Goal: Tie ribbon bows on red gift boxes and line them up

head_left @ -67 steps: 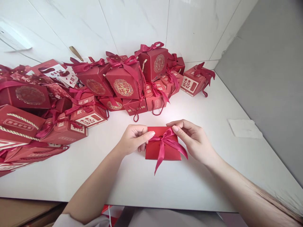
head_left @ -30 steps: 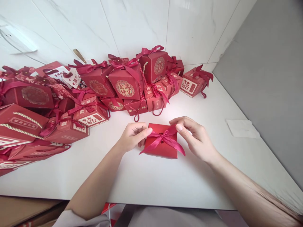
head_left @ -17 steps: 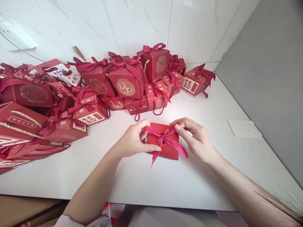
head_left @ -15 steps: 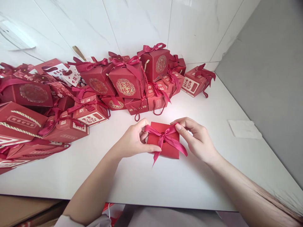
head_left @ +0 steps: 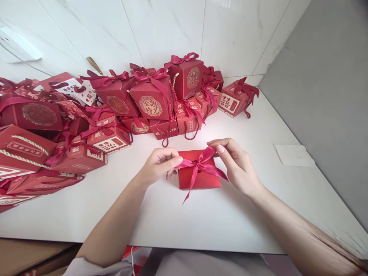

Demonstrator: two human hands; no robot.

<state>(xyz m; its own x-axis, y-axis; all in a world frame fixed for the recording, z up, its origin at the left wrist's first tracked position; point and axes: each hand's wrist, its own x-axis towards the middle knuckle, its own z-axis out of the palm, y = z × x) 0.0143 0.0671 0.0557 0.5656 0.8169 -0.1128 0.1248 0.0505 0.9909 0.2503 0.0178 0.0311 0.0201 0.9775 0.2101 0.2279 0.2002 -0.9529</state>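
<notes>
A small red gift box (head_left: 185, 181) stands on the white table before me, its top turned toward my view. Across that top lies a crimson satin ribbon (head_left: 199, 166) tied in a bow, two tails hanging over the front. My left hand (head_left: 161, 164) pinches the bow's left loop between thumb and forefinger. At the other side, my right hand (head_left: 237, 163) has the right loop between thumb and fingertips, lifted a little above the box. The box's far side and base are hidden.
Red gift boxes (head_left: 151, 101) with bows and cord handles are stacked along the tiled wall, spreading to the left (head_left: 31, 115). One box (head_left: 234, 97) sits apart at the back right. A white tissue (head_left: 294, 155) lies by the grey wall. The table's front edge runs near my body.
My left thumb has moved from the box's front up to the left loop, now pinching it. My right hand has lifted its loop slightly, and the box has tilted a bit.
</notes>
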